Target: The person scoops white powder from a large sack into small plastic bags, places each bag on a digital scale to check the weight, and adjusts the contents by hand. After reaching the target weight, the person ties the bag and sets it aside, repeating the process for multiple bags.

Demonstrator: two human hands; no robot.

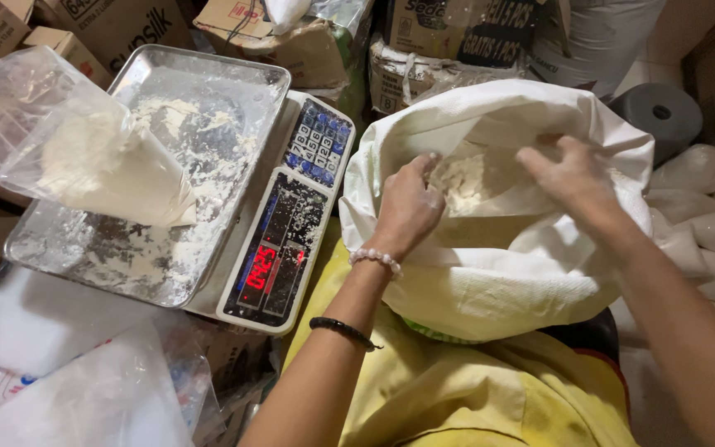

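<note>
Loose flour is pinched in the left hand (409, 207) inside the white sack (498, 273); the right hand (577, 178), open beside it, steadies the rim. Flour could be spilled if that rim sags.

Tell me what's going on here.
A person's two bare hands are in the open mouth of a big white woven sack of white powder. The left hand reaches into the powder; the right hand is at the rim. Beside it, a clear plastic bag of powder lies on a powder-dusted steel scale tray.
</note>
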